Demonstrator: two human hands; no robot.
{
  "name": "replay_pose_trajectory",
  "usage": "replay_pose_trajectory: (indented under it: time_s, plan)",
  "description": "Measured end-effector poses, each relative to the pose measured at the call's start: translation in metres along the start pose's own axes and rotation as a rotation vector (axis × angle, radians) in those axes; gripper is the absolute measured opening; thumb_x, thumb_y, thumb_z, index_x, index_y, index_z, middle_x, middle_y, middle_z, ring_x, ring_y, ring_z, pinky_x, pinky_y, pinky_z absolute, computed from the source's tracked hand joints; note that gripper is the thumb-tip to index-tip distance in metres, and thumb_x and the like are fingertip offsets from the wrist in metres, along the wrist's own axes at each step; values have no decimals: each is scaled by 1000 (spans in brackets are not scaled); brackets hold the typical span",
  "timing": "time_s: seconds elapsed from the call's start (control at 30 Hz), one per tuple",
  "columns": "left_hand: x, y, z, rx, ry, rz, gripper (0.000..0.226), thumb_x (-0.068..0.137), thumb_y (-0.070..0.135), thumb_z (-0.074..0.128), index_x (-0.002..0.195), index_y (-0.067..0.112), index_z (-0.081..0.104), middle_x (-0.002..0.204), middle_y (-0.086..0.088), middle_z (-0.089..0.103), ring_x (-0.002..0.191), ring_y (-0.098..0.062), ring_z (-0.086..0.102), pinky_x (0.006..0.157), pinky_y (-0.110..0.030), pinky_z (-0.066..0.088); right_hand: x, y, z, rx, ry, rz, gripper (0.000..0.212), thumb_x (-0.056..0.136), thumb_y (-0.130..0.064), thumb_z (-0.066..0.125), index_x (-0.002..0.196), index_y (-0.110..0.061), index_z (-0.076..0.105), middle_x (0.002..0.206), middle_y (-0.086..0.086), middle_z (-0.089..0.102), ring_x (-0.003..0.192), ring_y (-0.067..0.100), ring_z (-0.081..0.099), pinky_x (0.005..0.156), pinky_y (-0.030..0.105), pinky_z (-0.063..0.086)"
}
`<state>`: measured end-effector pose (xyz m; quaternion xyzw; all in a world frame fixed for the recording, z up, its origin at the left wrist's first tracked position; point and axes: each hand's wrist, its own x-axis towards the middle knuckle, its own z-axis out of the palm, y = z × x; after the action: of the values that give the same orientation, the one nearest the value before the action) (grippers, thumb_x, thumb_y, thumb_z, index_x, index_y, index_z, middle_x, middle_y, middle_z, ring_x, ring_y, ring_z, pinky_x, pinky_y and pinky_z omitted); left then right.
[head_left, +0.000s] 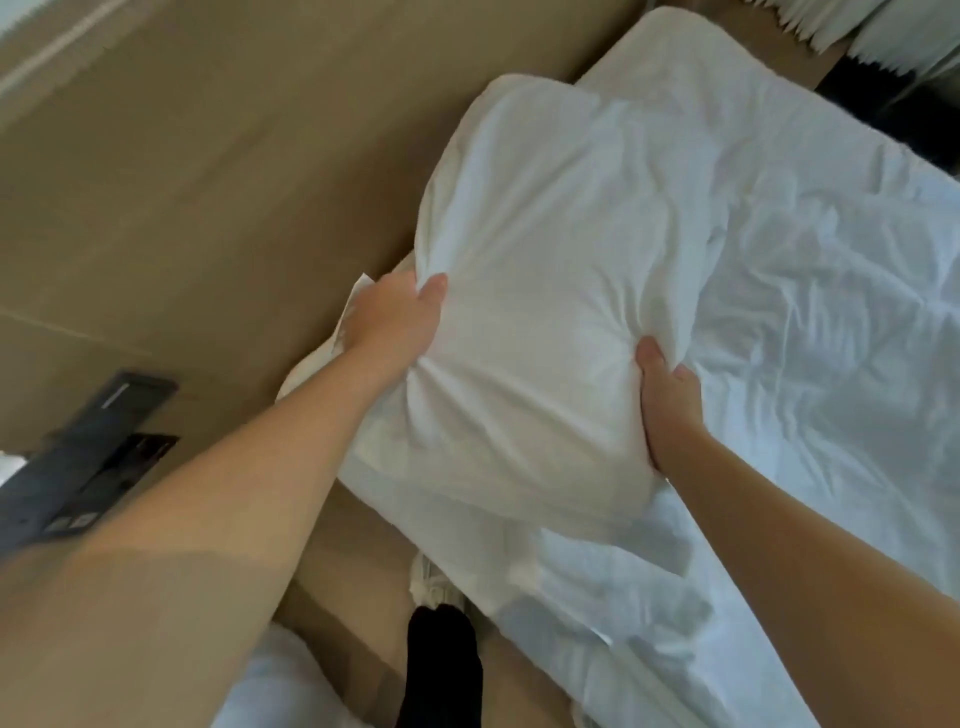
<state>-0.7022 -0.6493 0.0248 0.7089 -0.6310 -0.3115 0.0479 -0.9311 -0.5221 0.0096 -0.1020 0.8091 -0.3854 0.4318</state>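
One pillow (545, 291), white and creased, is held by its two side edges over the near left edge of the bed (810, 353); part of it overhangs the floor (171, 197). The left hand (396, 318) grips the left edge, with the thumb lying on top and the cloth bunched into folds under it; its fingers are hidden behind the pillow. The right hand (669, 400) pinches the right edge, its thumb pressed into the cover; its fingers are also out of sight beneath. Whether the pillow rests on the bed or is lifted clear of it cannot be told, since its underside is hidden. Its far end is soft with blur and merges with the white sheet behind it, so the outline there is hard to trace; a second white layer shows under its near corner, and whether that is cover or bedding is unclear. The bed is cut off by the right and lower edges of the view; its sheet is rumpled. Both forearms run out of the bottom of the view. A dark flat slab (88, 457) lies on the floor at the left, cut off by the left edge and too blurred to identify; a black sock (441, 670) shows at the bottom, with something white just above it that cannot be made out.
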Motion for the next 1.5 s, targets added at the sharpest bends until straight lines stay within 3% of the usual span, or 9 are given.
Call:
replay_pose_trajectory:
  time_s: [0.17,0.3,0.47,0.7,1.0,1.17,1.3,1.43,1.5]
  plan:
    - [-193,9,-3,-260,39,-185,42,92,55,33,80,22,57,87,0,62,91,-25,58,80,-41,48,-93,-18,-116,-162,-139,-111,30,94,-44,54,106,-18,63,94,-4,68,84,13,63,75,28,47]
    - [-347,15,-13,-408,158,-309,40,94,53,35,80,23,57,83,1,61,81,-16,58,70,-36,44,-178,-16,-189,-264,-269,-184,23,94,-40,55,84,-20,64,83,-3,68,74,10,63,59,24,44]
    - [-500,11,-34,-484,304,-464,39,96,50,37,81,20,56,81,2,60,79,-13,57,72,-34,46,-272,10,-242,-363,-416,-200,29,93,-41,55,87,-15,67,85,6,72,81,22,68,75,35,55]
    - [-664,-34,-63,-494,568,-681,44,95,50,36,78,14,55,81,-3,59,77,-16,56,75,-38,45,-393,50,-249,-427,-676,-275,30,91,-42,56,97,-16,69,87,5,73,83,25,69,76,37,56]
    - [-900,-99,-95,-536,1131,-838,59,91,58,36,83,3,55,93,-19,60,89,-36,56,84,-46,47,-605,93,-244,-418,-1081,-651,24,95,-37,55,85,-18,66,72,-7,67,73,14,64,66,29,48]
    - [-1019,-116,-110,-443,1505,-874,50,92,51,42,62,11,40,72,-19,51,73,-35,53,66,-40,41,-721,119,-249,-358,-1364,-803,23,98,-35,54,82,-25,65,73,-12,68,70,0,64,60,15,48]
    - [-1093,-131,-101,-383,1655,-1025,55,95,50,43,64,4,43,75,-23,51,73,-37,53,65,-44,44,-789,158,-239,-361,-1547,-862,21,98,-35,54,89,-22,67,84,-6,71,79,6,67,72,24,53]
    - [-1134,-140,-77,-371,1617,-1267,51,101,43,39,87,-1,58,94,-29,56,96,-41,54,81,-41,40,-825,215,-212,-530,-1643,-977,28,98,-42,51,98,-18,66,98,-1,69,98,19,64,85,32,47]
    - [-1137,-156,-49,-434,1314,-1482,52,101,44,34,118,-2,54,114,-29,58,112,-42,51,93,-40,36,-818,244,-191,-891,-1599,-1151,34,99,-46,43,105,-15,58,104,3,63,105,26,59,81,33,40]
